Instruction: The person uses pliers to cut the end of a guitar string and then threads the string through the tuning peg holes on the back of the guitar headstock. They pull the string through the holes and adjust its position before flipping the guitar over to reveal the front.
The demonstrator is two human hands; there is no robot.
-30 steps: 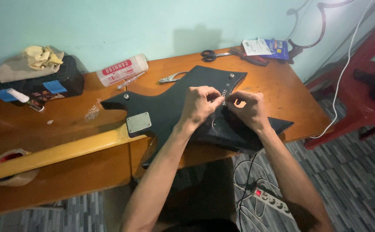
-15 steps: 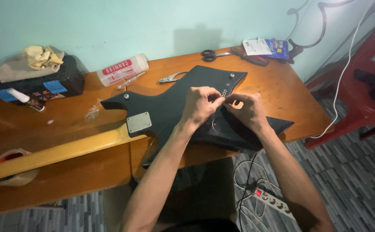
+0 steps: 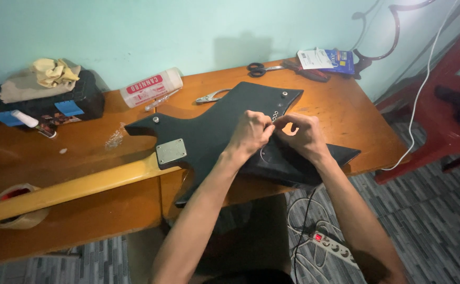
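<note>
**Both hands at the back of a black guitar body**

Left hand [image 3: 251,134] and right hand [image 3: 305,135] curled, fingertips pinched together over the black guitar body [image 3: 209,138]; contents of the pinch too small to tell. Face down on wooden table [image 3: 340,113]. Pliers [image 3: 211,97] at 11 o'clock, scissors [image 3: 261,68] at 12.

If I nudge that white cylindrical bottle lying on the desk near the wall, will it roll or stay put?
The white bottle lies on its side on the wooden desk, so it would probably roll. It looks like plastic, likely light and not fragile. The wall close behind may stop it.
</note>
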